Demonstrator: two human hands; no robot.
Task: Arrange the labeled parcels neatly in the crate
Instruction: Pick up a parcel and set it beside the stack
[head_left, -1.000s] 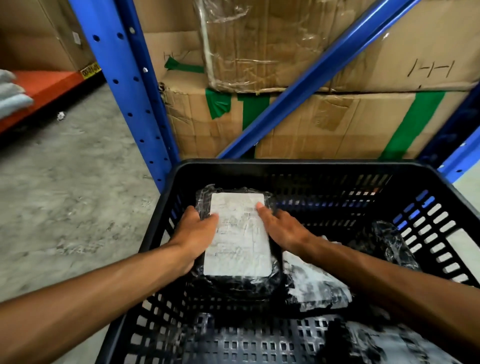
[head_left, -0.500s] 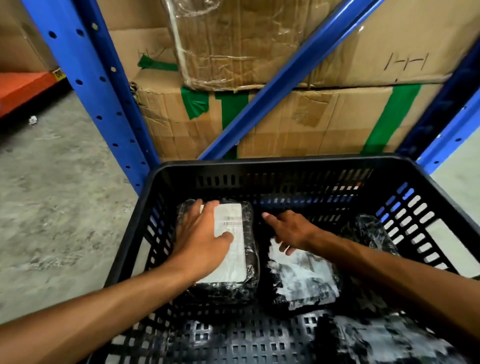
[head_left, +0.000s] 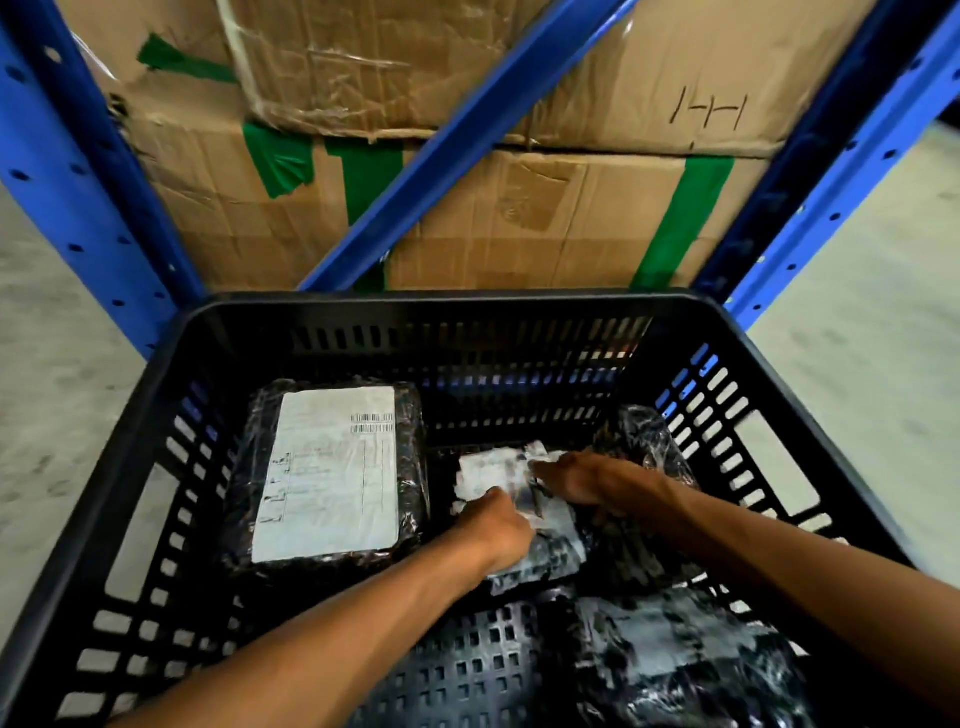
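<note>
A black slotted crate (head_left: 447, 317) fills the lower view. A black-wrapped parcel with a large white label (head_left: 332, 473) lies flat at its back left, untouched. Beside it, in the middle, sits a second parcel with a crumpled white label (head_left: 498, 467). My left hand (head_left: 498, 525) grips its near left edge and my right hand (head_left: 582, 480) holds its right side. Another black-wrapped parcel (head_left: 649, 441) leans on the right wall behind my right wrist. A fourth labeled parcel (head_left: 670, 660) lies at the front right.
Blue rack uprights (head_left: 88, 208) and a diagonal brace (head_left: 467, 140) stand just behind the crate. Stacked cardboard boxes with green tape (head_left: 545, 218) fill the rack. Grey concrete floor (head_left: 857, 322) lies on both sides.
Both hands have left the big-label parcel, which now lies flat at the back left. They have moved right onto the middle parcel. The view has shifted closer over the crate.
</note>
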